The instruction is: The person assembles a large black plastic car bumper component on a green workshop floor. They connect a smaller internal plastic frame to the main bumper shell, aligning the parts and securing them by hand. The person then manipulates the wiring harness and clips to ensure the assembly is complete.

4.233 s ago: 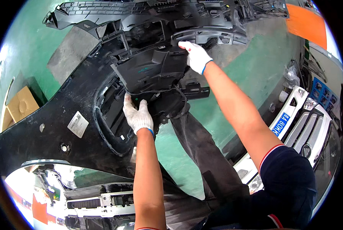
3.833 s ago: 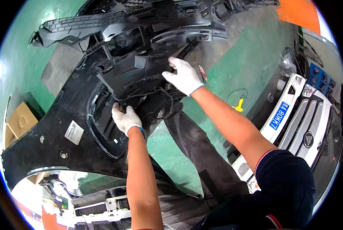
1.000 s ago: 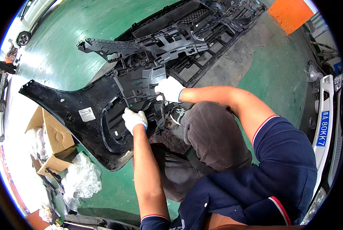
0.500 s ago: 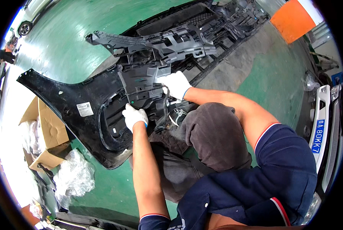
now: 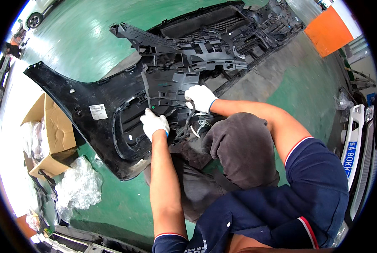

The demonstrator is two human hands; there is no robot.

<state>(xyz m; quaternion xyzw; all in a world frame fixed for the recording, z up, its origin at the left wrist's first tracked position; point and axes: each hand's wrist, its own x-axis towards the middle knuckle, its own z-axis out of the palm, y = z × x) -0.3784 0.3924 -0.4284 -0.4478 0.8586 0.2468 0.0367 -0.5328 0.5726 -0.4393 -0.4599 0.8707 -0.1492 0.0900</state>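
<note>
A large black car bumper cover (image 5: pixel 85 95) lies with its inner side up, a white label on it. My left hand (image 5: pixel 155 124), in a white glove, rests on the black plastic inside the cover, its index finger stretched out beside a small green dot. To its right, my gloved right hand (image 5: pixel 200 98) has its fingers curled round a black cable (image 5: pixel 190 120) that hangs down toward my knee. The fingertips of that hand are partly hidden. Thin pale wires (image 5: pixel 202 125) lie below it. A grey-black bracket frame (image 5: pixel 201 52) sits beyond both hands.
A long black assembly (image 5: pixel 264 29) extends to the far right. At left stand an open cardboard box (image 5: pixel 58 126) and crumpled clear plastic wrap (image 5: pixel 81 183). An orange panel (image 5: pixel 329 31) is at the upper right; a white bumper with a plate (image 5: pixel 352 139) stands right. My bent knee (image 5: pixel 241 147) is close in.
The view has shifted, so the parts sit farther right. My right hand is slightly nearer me relative to the parts. My left index finger is straighter than before.
</note>
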